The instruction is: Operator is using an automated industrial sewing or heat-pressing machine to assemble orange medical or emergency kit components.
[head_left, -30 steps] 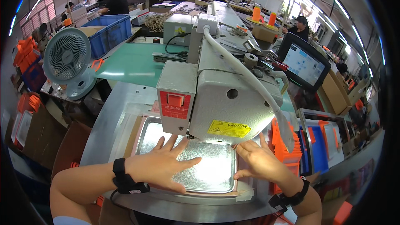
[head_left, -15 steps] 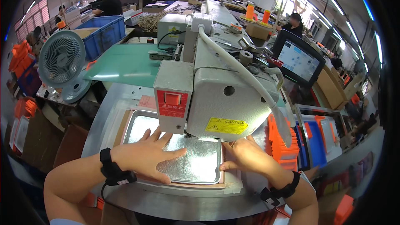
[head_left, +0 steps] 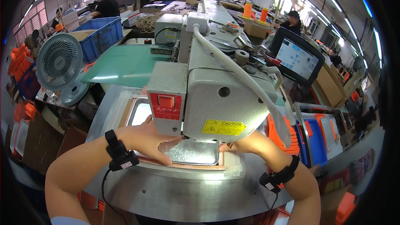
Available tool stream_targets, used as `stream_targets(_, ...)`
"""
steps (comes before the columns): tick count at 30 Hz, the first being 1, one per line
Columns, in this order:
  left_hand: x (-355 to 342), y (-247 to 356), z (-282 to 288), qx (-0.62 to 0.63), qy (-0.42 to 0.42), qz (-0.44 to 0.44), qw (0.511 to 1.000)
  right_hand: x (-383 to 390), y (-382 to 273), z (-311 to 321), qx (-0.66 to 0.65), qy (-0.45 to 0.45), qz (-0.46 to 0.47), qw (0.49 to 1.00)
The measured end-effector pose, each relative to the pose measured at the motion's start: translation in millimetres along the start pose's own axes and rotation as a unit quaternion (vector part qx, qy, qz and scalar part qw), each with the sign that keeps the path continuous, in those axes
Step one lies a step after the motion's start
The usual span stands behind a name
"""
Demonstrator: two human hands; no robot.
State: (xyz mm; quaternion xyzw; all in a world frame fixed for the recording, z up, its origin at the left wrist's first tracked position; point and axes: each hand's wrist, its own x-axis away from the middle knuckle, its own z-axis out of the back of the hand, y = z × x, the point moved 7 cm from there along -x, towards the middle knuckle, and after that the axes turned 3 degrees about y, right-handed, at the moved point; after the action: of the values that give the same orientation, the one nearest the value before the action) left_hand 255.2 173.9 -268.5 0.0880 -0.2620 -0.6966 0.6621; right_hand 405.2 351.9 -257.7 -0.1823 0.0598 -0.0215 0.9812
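Note:
A shiny silver rectangular panel with rounded corners [head_left: 196, 153] lies in a flat brownish frame [head_left: 204, 167] beneath the head of a grey industrial sewing machine [head_left: 227, 100]. My left hand [head_left: 146, 139] rests flat on the panel, thumb spread toward its near edge; some fingertips disappear behind the machine's switch box [head_left: 166, 96]. At the frame's right side, my right hand [head_left: 246, 142] touches the edge with a fingertip. Most of its fingers are hidden by the machine head, so its grip cannot be made out. Both wrists wear black strapped devices.
A metal work plate [head_left: 179, 196] surrounds the frame. Orange pieces [head_left: 283, 137] are stacked at the right, beside blue trays [head_left: 314, 141]. A screen [head_left: 298, 56] stands behind them. On the left are a fan [head_left: 60, 62], a green sheet [head_left: 121, 64] and a blue crate [head_left: 102, 37].
The panel and frame have slid away from me, farther under the machine head, with both hands. More of my fingers are now hidden behind the machine.

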Motion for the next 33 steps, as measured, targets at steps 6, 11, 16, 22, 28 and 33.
stream_targets(6, -10.2, -7.7, 18.8, 0.082, 0.053, -0.026, 0.995, -8.8, 27.4, -3.1, -0.095, -0.002, -0.041, 0.995)
stream_targets(11, -14.9, -12.4, 22.2, 0.137, 0.037, 0.042, 0.989, -0.1, 38.0, 3.9, -0.135, -0.01, -0.032, 0.99)
stream_targets(16, -20.8, -12.4, 10.2, 0.188, 0.033, 0.102, 0.976, 7.1, 45.6, 7.5, -0.162, -0.014, -0.028, 0.986)
stream_targets(22, -24.6, 12.4, 16.5, 0.273, 0.067, 0.136, 0.95, 17.3, 54.3, 18.4, -0.153, -0.007, -0.018, 0.988)
stream_targets(28, -26.9, 6.2, 2.3, 0.332, 0.104, 0.102, 0.932, 17.3, 64.7, 18.4, 0.023, -0.036, -0.038, 0.998)
stream_targets(33, -27.9, 9.7, 7.7, 0.242, 0.094, 0.11, 0.96, 17.6, 62.8, 16.0, -0.05, -0.028, -0.051, 0.997)
